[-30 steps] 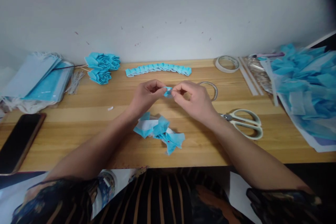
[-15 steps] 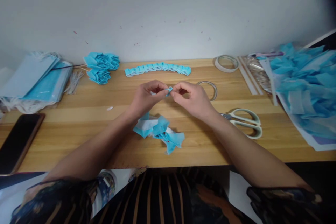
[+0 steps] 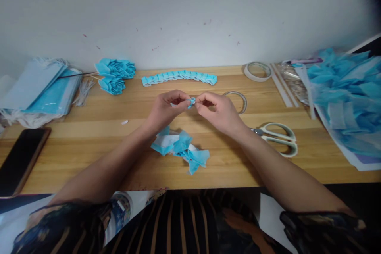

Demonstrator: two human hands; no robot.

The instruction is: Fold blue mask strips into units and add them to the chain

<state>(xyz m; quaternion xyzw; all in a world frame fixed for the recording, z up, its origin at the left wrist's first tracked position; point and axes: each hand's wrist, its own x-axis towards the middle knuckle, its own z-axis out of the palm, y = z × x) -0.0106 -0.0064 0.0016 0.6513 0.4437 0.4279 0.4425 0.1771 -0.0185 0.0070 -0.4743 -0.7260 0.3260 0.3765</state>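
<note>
Between my fingertips is a small folded piece of blue fabric (image 3: 192, 101), held above the middle of the table. My left hand (image 3: 169, 108) pinches its left side, and my right hand (image 3: 216, 110) pinches its right edge. Below the hands lie several loose blue-and-white fabric pieces (image 3: 181, 147), partly behind my left wrist. Beyond the hands stretches a curved row of folded blue petals (image 3: 178, 77). A narrow tape roll (image 3: 244, 105) rests just behind my right hand. White-handled scissors (image 3: 278, 139) lie by my right forearm, which covers their blades.
Blue fabric roses (image 3: 113, 75) and a stack of face masks (image 3: 38, 87) lie at the back left, with a phone (image 3: 22, 162) in front. A wider tape roll (image 3: 257, 72), white strips (image 3: 281, 85) and a heap of blue fabric pieces (image 3: 351, 95) occupy the right side.
The fabric piece between my fingertips has shifted shape slightly, with more of it showing now. Both hands stay nearly in place; the things on the table have not moved.
</note>
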